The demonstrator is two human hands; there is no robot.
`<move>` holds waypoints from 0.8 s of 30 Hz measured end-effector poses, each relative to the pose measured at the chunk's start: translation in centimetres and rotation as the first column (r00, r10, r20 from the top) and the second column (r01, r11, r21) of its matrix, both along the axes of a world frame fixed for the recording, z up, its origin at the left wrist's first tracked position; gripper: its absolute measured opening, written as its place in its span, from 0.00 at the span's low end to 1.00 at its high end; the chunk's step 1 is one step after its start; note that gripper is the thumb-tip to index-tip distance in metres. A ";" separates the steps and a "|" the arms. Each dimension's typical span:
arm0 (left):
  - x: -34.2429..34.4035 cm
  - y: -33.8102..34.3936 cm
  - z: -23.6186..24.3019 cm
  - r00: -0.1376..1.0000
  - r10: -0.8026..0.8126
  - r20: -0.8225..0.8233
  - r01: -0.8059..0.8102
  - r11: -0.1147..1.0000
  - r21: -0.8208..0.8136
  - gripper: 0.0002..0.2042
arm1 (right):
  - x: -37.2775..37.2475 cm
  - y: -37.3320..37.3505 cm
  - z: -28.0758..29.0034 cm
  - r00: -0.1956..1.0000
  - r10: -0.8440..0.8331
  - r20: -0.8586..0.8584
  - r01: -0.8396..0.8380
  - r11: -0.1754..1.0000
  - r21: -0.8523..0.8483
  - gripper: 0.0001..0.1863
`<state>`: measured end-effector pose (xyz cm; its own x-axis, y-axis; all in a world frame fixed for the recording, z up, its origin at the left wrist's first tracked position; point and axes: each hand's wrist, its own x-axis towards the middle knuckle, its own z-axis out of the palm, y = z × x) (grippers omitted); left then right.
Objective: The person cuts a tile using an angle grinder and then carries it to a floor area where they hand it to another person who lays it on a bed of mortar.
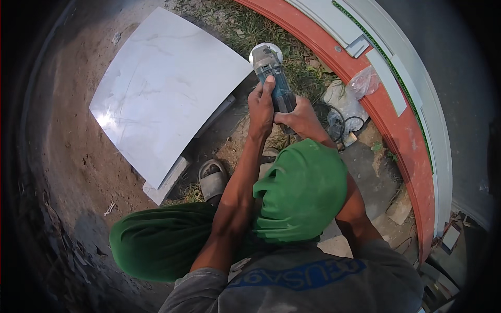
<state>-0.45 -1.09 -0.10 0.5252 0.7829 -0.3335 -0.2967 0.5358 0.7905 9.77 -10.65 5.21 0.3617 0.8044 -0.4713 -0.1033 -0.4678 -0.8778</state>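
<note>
A blue-green and grey angle grinder [282, 89] is in both my hands, its head pointing away from me. My left hand [260, 107] wraps its left side, thumb lying along the body. My right hand [302, 119] is closed round the rear of the body. At the grinder's far end shows a pale round disc [277, 49], partly hidden by the head. Just left of it is the right corner of a large white glossy tile [167, 94] with faint grey veining. Whether disc and tile touch, I cannot tell.
Pale blocks [166, 180] lie under the tile's near side. A red ledge [360, 86] curves along the right, with white strips [387, 81] on it. Clear plastic bags [344, 107] and a dark cord [342, 125] lie beside it. My sandalled foot [213, 180] is near the tile.
</note>
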 end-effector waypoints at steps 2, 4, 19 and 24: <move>0.2 1.6 0.5 0.998 -0.035 0.049 0.035 0.999 0.012 0.24 | 0.4 1.3 0.9 0.992 -0.024 -0.122 0.025 1.000 0.009 0.18; -0.1 2.0 0.9 0.995 -0.071 0.068 0.071 0.997 0.008 0.25 | -0.1 1.7 0.6 0.961 -0.049 -0.272 0.050 0.999 -0.003 0.18; 0.5 1.9 1.8 1.000 0.023 -0.003 -0.023 0.994 -0.111 0.29 | -1.4 2.5 1.9 0.985 -0.020 0.174 0.025 0.999 -0.028 0.18; 0.1 2.1 1.9 0.998 -0.049 0.027 0.050 0.998 -0.048 0.27 | -1.0 2.8 0.6 0.916 -0.036 0.400 0.041 0.999 -0.004 0.24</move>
<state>-0.34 1.06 1.79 0.5719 0.7392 -0.3558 -0.2894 0.5876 0.7556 8.82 -7.85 5.86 0.5528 0.7811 -0.2903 0.2366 -0.4811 -0.8441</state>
